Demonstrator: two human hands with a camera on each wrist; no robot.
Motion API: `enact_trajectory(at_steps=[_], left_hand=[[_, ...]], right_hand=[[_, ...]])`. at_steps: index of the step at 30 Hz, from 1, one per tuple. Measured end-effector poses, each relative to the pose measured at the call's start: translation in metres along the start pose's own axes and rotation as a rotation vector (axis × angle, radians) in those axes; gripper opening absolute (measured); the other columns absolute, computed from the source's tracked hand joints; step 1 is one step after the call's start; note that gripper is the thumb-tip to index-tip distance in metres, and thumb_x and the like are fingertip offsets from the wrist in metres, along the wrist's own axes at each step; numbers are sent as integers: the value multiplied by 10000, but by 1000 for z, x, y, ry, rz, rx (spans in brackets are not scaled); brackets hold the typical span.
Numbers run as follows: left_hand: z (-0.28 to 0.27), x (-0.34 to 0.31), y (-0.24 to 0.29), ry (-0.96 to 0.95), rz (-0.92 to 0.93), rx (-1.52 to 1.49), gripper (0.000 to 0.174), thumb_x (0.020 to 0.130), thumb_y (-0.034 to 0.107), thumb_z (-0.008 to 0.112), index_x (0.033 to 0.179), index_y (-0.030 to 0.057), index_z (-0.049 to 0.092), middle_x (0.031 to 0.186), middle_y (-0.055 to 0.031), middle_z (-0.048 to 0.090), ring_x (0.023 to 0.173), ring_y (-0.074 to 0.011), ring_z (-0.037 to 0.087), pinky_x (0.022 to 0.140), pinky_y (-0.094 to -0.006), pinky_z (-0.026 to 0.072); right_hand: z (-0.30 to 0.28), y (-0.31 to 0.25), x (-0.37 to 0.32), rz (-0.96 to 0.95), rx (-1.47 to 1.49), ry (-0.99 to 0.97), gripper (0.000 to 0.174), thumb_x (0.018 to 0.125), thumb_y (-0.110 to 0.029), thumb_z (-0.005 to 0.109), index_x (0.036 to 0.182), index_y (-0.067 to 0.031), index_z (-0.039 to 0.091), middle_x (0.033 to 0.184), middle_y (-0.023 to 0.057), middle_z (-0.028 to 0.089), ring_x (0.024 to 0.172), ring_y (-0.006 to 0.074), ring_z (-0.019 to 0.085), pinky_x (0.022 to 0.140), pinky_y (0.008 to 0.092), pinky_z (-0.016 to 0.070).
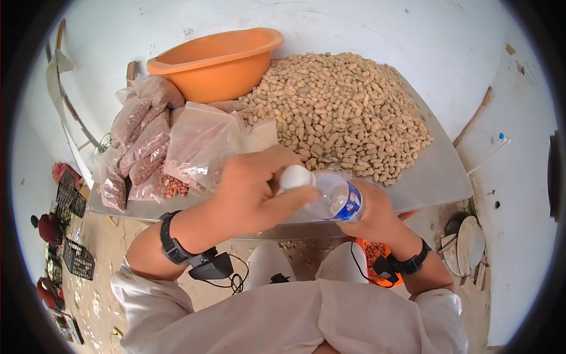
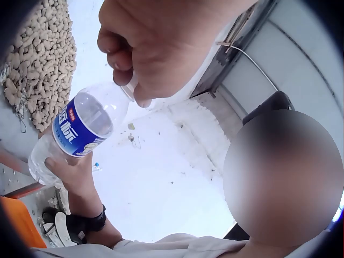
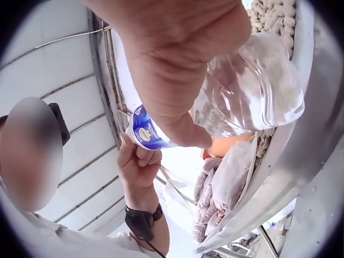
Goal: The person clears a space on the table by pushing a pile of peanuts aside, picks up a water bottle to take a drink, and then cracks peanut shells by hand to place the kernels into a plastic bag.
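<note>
A clear plastic bottle (image 1: 327, 197) with a blue label is held over the table's front edge. Around its lower body curls my right hand (image 1: 377, 212). My left hand (image 1: 253, 189) pinches the white cap (image 1: 296, 178) at the bottle's top between thumb and fingers. In the left wrist view the bottle (image 2: 91, 123) leans, its neck hidden partly by my left hand (image 2: 156, 48). The right wrist view shows my right hand (image 3: 177, 64) wrapped round the bottle (image 3: 252, 91), which looks see-through below the label.
Unshelled peanuts (image 1: 348, 112) are heaped on the metal table (image 1: 445, 171). At the back left stands an orange basin (image 1: 218, 65), with bags of shelled peanuts (image 1: 147, 135) and clear bags (image 1: 200, 141) before it. An orange container (image 1: 377, 259) is below the table, dark crates (image 1: 78, 259) at the far left.
</note>
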State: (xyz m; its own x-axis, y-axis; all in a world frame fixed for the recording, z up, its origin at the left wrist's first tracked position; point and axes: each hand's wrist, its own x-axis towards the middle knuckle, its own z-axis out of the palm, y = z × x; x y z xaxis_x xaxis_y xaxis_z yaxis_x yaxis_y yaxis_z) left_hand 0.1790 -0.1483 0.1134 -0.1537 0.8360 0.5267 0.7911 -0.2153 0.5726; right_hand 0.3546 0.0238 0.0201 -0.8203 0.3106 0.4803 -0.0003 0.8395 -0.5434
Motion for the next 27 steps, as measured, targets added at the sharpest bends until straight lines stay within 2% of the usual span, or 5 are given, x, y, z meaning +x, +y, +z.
enact_trajectory(at_steps=[5,7,13,17,27], left_hand=[[-16,5,-25,173,-195,-482,205,845,198,650,858,12,564,639,9,534,488,-66,418,434,-231,334],[-17,4,-40,90,-257,-482,202,871,209,620,873,15,563,642,39,500,513,-50,392,450,-221,321],[35,-37,-98,-24,-360,-428,211,892,207,594,962,13,548,692,59,457,622,-29,380,541,-192,324],[64,-63,-128,46,-414,-476,214,887,196,602,986,15,544,739,57,469,648,-34,385,573,-187,327],[78,-81,-160,170,-427,-586,210,889,194,595,998,23,541,724,61,451,633,-30,368,568,-178,299]], right_hand=[[-4,10,-1,31,24,7,527,561,-157,722,1048,-41,558,958,125,596,854,318,574,738,381,461],[-10,16,-2,45,121,5,552,557,-165,734,1065,-40,558,980,128,596,867,313,576,756,377,462],[-39,4,11,-229,244,155,567,596,-251,790,1069,-32,567,1022,123,595,918,308,574,801,385,457],[-61,-6,32,-501,35,264,540,619,-276,787,1054,-39,574,1012,110,598,942,297,564,815,403,446],[-80,-21,76,-798,-85,417,323,734,-125,707,1003,-9,574,1014,158,602,967,287,566,853,387,447]])
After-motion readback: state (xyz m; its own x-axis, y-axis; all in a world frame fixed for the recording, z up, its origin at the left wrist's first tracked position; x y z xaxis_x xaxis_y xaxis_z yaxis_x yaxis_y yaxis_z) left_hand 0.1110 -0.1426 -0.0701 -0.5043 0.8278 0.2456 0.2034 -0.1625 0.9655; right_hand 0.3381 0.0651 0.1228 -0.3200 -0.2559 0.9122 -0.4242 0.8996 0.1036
